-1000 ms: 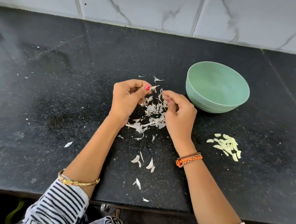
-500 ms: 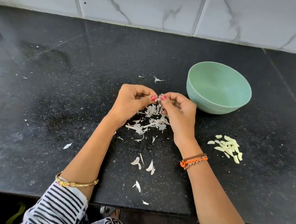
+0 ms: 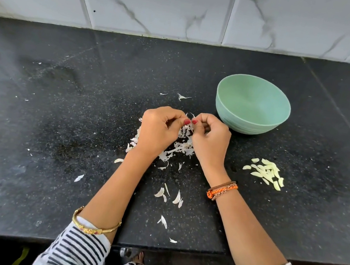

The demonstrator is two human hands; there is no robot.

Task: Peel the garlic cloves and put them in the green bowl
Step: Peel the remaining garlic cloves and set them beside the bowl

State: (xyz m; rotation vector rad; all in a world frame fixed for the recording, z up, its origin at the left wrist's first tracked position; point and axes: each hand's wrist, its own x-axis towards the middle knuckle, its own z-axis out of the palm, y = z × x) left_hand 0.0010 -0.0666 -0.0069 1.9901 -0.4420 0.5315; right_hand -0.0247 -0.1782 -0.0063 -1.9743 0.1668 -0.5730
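A clove, largely hidden, is pinched between the thumbs and curled fingers of the left hand (image 3: 158, 127) and right hand (image 3: 211, 138), above a heap of skins (image 3: 182, 147). Peeled cloves (image 3: 266, 172) are piled on the counter (image 3: 54, 136); none is seen in the bowl (image 3: 249, 121).

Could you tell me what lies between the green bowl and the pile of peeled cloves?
Only bare black countertop, in the head view, between green bowl and peeled cloves.

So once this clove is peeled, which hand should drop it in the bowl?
Probably the right hand: it sits right beside the round green plastic bowl, while the left hand is farther away.
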